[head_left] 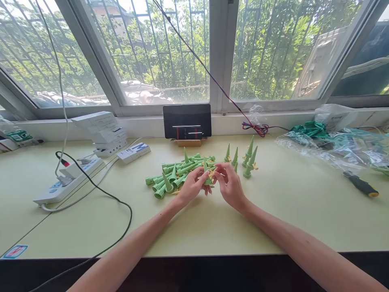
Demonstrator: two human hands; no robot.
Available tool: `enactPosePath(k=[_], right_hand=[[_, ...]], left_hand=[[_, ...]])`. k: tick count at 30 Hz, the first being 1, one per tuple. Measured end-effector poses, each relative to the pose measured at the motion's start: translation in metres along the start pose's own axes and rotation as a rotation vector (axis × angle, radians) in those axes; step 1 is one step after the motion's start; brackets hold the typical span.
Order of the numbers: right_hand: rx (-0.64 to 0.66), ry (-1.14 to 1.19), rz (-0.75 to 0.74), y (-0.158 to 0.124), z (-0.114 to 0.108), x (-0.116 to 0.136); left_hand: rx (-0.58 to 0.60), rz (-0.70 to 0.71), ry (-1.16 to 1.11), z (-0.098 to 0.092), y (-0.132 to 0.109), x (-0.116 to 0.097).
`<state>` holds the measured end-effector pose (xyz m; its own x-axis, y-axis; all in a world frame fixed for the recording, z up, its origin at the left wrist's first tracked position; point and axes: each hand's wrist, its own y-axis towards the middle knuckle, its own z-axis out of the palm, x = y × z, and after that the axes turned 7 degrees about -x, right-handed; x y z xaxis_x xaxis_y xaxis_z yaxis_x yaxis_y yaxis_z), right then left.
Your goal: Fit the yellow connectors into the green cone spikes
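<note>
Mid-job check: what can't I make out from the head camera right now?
Head view:
green cone in left hand, right hand at it: the hands cover its base.
black screen: text too small.
plastic bags: contents blurred by film, cut off by right edge.

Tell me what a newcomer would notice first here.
The left hand and right hand meet over the pale green table, pinching a green plastic cone between them. Behind them lies a heap of green plastic cones, with a few upright green cones to its right. A black tablet on a wooden stand stands farther back.
</note>
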<state>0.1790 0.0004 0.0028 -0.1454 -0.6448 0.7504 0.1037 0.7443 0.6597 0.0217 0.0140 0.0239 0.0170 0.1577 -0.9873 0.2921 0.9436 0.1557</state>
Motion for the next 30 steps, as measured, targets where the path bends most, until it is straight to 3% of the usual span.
enactPosePath(k=[22, 30], right_hand=[[-0.052, -0.129, -0.070, -0.0008, -0.0004, -0.0029], [-0.095, -0.158, -0.072, 0.0001, -0.0014, -0.0018]], left_hand=[[-0.020, 0.017, 0.030, -0.0008, 0.0003, 0.0064], [0.028, 0.009, -0.057, 0.0009, -0.0018, 0.0001]])
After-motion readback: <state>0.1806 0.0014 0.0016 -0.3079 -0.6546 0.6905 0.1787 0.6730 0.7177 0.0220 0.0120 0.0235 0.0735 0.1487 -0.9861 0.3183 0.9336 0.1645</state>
